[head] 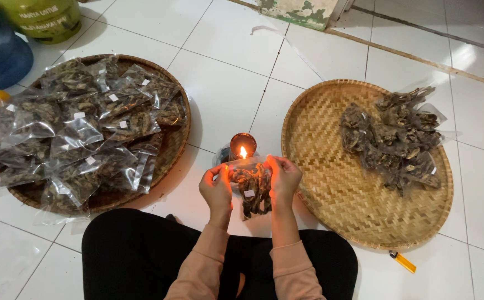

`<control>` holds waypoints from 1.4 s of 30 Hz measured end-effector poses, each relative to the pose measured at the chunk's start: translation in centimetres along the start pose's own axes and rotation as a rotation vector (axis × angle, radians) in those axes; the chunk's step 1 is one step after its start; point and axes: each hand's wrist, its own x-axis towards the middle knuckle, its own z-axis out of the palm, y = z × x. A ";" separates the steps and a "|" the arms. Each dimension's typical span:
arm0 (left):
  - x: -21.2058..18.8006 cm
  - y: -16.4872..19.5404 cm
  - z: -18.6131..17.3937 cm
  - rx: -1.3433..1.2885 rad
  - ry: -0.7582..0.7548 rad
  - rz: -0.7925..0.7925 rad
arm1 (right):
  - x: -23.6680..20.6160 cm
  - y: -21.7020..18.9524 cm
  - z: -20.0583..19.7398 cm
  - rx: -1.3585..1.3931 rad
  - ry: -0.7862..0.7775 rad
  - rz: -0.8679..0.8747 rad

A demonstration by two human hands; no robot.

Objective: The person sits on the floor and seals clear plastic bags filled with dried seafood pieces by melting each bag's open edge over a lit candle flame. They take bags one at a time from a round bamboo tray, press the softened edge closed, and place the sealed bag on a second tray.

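Both hands up in front of me, holding one small clear packet (251, 191) of dark dried pieces between them. Left hand (217, 190) pinches the packet's upper left corner, fingers pressed together on the plastic; right hand (284, 179) pinches the upper right corner the same way. The open top edge is stretched taut between the two grips, just at the candle flame (243, 151). The packet hangs down from that edge, a small white label on its front.

Judgement on doing this well: keep the top edge flat and tight, let only the very rim meet the flame, fingertips back from the heat, contents settled low so nothing dark sits near the seam. Draw it evenly, so no gap is left and no hole burns through.

The flame sits in a small round reddish holder (242, 145) on the floor, right behind the packet.

To my left, a round woven tray (169, 145) heaped with many similar packets (81, 133), each with a white label. To my right, a paler woven tray (336, 189), mostly bare, with a smaller heap of packets (397, 136) at its far side.

A yellow lighter (403, 261) lies on the tiles near my right knee. I sit cross-legged, dark trousers, on a white tiled floor (225, 83). Far left corner: a blue water jug (0, 55) and a green gas cylinder (44, 19). Worn, peeling wall base at the top.
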 end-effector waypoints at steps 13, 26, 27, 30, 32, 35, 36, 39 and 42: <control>-0.3 0.4 1.4 0.056 -0.010 -0.023 | 0.5 -0.3 -0.5 -0.014 0.043 -0.064; -0.7 0.3 2.7 0.098 -0.035 -0.001 | 1.1 -1.0 -1.4 -0.007 0.090 -0.056; -0.7 0.2 2.8 0.095 -0.036 -0.004 | 1.2 -0.9 -1.5 0.002 0.094 -0.051; -0.8 0.2 3.0 0.084 -0.039 -0.014 | 1.4 -0.8 -1.8 0.021 0.085 -0.075; -0.9 0.1 3.2 0.072 -0.038 -0.027 | 1.6 -0.8 -2.0 0.019 0.090 -0.089; -1.0 -0.2 3.5 0.083 -0.025 -0.030 | 1.7 -0.8 -2.3 0.007 0.101 -0.097; -1.0 -0.3 3.5 0.071 -0.022 -0.038 | 1.7 -0.8 -2.3 0.011 0.088 -0.109; -1.0 -0.4 3.3 0.019 -0.018 -0.057 | 1.7 -1.0 -2.2 -0.021 0.069 -0.132; -0.9 -0.5 2.8 -0.061 -0.016 -0.076 | 1.6 -1.1 -1.6 -0.051 0.055 -0.167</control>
